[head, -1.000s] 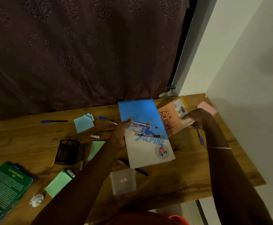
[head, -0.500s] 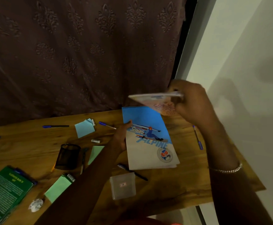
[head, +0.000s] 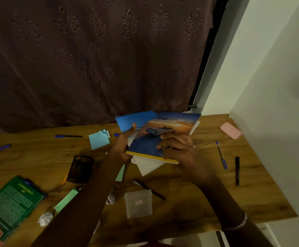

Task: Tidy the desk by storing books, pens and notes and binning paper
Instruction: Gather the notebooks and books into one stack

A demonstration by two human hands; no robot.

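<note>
My right hand (head: 179, 150) presses a book with a sunset-and-boat cover (head: 163, 132) and a yellow edge on top of the blue skiing notebook (head: 136, 118). My left hand (head: 123, 148) grips the left edge of that stack. The stack is at the desk's far middle; whether it touches the desk I cannot tell. A green book (head: 11, 204) lies at the near left. A black mesh pen holder (head: 81, 168) stands left of my left arm. Blue sticky notes (head: 99, 139), green notes (head: 66, 198) and crumpled paper (head: 45, 218) are scattered around.
Pens lie about the wooden desk (head: 189, 202): a blue pen (head: 68, 136) at the back, another blue pen (head: 221, 155) and a black marker (head: 237, 170) at the right, a black pen (head: 148, 188) near a clear plastic box (head: 138, 203). A pink phone (head: 231, 130) is far right.
My right hand lifted the orange book from the right, turned it over and set it on the blue notebook. My left hand stayed on the notebook's left edge.
</note>
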